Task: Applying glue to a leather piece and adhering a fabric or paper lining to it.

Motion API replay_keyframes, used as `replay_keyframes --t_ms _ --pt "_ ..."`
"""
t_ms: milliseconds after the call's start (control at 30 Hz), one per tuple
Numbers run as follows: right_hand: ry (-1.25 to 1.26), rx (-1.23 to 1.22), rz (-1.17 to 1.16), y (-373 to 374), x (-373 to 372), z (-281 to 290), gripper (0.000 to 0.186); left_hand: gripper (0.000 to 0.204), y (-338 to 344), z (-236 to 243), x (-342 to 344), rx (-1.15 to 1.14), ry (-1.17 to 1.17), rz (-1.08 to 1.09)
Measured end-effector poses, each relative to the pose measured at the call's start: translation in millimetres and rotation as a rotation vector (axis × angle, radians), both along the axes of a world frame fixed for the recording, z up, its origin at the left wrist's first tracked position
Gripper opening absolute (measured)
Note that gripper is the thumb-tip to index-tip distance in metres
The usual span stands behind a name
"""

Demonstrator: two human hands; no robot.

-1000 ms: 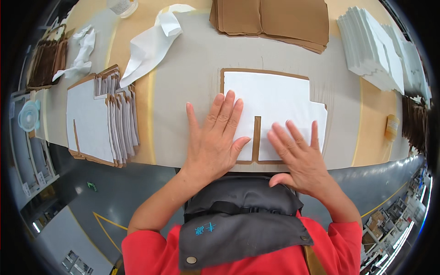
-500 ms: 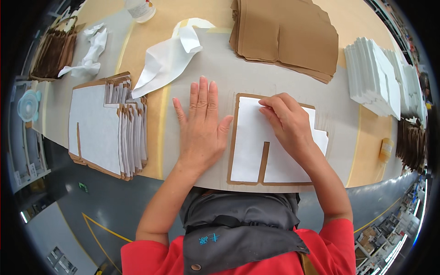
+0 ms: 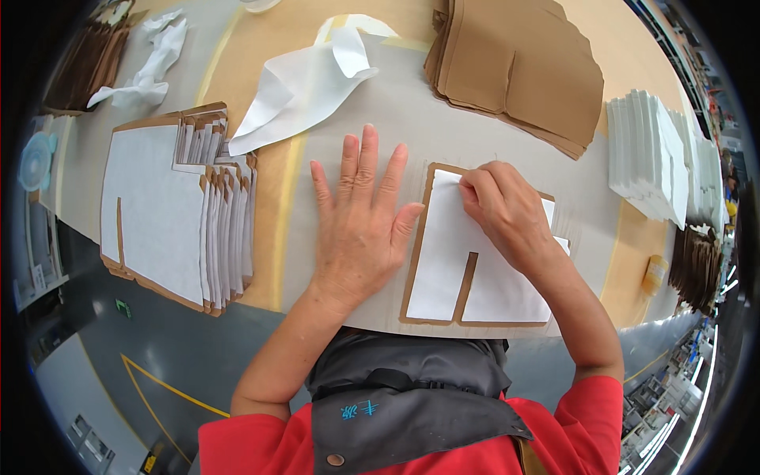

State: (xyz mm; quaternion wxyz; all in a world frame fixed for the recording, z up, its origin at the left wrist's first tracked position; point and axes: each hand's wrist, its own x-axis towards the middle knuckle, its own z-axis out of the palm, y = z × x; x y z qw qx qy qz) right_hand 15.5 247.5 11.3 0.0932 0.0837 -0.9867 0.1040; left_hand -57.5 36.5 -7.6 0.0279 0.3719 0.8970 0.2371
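Note:
My left hand (image 3: pixel 358 229) lies spread flat on the grey work surface (image 3: pixel 305 285), left of a white sheet (image 3: pixel 431 277) that sits on a slightly larger brown piece with a narrow vertical slot. My right hand (image 3: pixel 507 214) is over the sheet's upper part, fingers bent and pinched near its top edge; I cannot make out what, if anything, is between them. A stack of white-faced brown pieces (image 3: pixel 154 214) stands left of my left hand, and a loose white crumpled sheet (image 3: pixel 293 95) lies beyond it.
A brown stack (image 3: pixel 514 95) lies at the back, white stacks (image 3: pixel 641 154) at the right, with a small yellow bottle (image 3: pixel 654 275) and dark brown pieces (image 3: pixel 693 265) below them. Another brown pile (image 3: pixel 87 59) and white scraps (image 3: pixel 150 67) are at upper left.
My left hand has moved off the white sheet to the bare surface on its left. My right hand has moved up, its spread fingers now pinched near the sheet's top.

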Motion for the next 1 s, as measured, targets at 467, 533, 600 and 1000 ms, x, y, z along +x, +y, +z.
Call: replay_keyframes --t_ms 467,533,600,1000 --pt "0.316 -0.013 0.187 17.5 17.6 -14.8 0.026 0.056 19.4 6.5 0.8 0.191 -0.060 -0.136" --pt "0.320 -0.010 0.204 19.0 28.6 -10.5 0.028 0.047 25.0 4.1 0.0 0.259 -0.102 -0.159" --pt "0.277 -0.081 0.183 23.8 47.5 -7.6 0.036 0.032 26.3 -5.8 -0.5 0.337 -0.028 -0.257" --pt "0.102 -0.111 0.146 50.1 68.5 10.1 0.031 0.041 25.1 20.8 -17.5 0.465 -0.175 -0.380"
